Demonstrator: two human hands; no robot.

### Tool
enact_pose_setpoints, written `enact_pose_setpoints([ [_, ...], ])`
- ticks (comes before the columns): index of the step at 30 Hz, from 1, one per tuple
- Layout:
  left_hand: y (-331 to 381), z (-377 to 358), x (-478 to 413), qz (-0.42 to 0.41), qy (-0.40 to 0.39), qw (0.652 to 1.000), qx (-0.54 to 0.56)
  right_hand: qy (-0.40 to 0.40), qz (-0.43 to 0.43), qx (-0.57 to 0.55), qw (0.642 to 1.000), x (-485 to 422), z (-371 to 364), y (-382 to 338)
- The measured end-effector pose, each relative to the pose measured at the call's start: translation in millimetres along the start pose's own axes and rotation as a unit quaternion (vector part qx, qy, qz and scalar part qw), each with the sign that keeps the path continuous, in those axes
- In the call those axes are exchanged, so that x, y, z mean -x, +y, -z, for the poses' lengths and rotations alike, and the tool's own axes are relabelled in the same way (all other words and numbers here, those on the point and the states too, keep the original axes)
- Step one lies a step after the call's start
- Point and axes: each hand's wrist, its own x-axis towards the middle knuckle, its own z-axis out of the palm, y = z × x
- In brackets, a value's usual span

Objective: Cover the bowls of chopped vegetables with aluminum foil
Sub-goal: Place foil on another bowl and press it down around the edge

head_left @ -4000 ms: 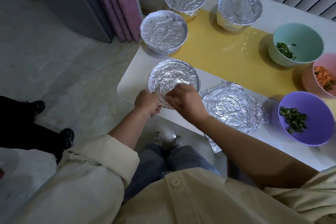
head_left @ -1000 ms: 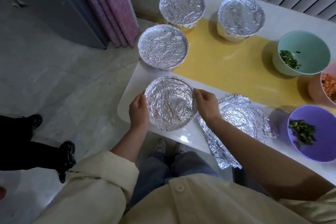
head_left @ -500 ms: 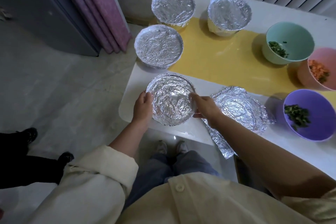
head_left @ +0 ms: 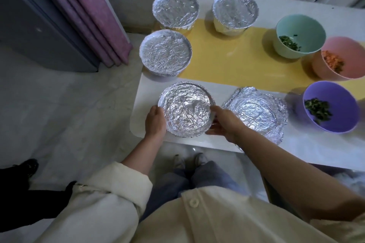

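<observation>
Clamped from both sides right now: the foil-covered bowl (head_left: 186,109), snug between the left hand (head_left: 156,122), curled round its left wall, and the right hand (head_left: 225,124), wrapped on its right rim. Standing upright, foil top facing straight up; round, so no long axis to call. Just beyond the right hand's knuckles, a loose foil sheet (head_left: 256,112), lying flat.

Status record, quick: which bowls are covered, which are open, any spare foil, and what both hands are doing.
covered: near bowl, left bowl, back-left bowl, back-right bowl
open: green bowl, pink bowl, purple bowl
spare foil: one crumpled sheet, lying right of the near bowl
left hand: grips the near bowl's left side
right hand: grips its right side
</observation>
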Motion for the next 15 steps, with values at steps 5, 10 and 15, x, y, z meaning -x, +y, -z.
enact_pose_setpoints([
  [5, -3.1, 0.8, -1.7, -0.027, 0.019, 0.999, -0.02, 0.061, 0.048, -0.02, 0.997, 1.3, -11.7, -1.4],
  [10, 3.0, 3.0, 9.6, -0.061, 0.034, 0.996, -0.047, 0.065, 0.079, 0.014, 0.995, 3.1, -4.8, -2.4],
  [15, 28.4, -17.7, 27.6, -0.135, 0.007, 0.99, -0.045, 0.167, 0.162, 0.077, 0.97, -0.2, 26.8, -20.8],
])
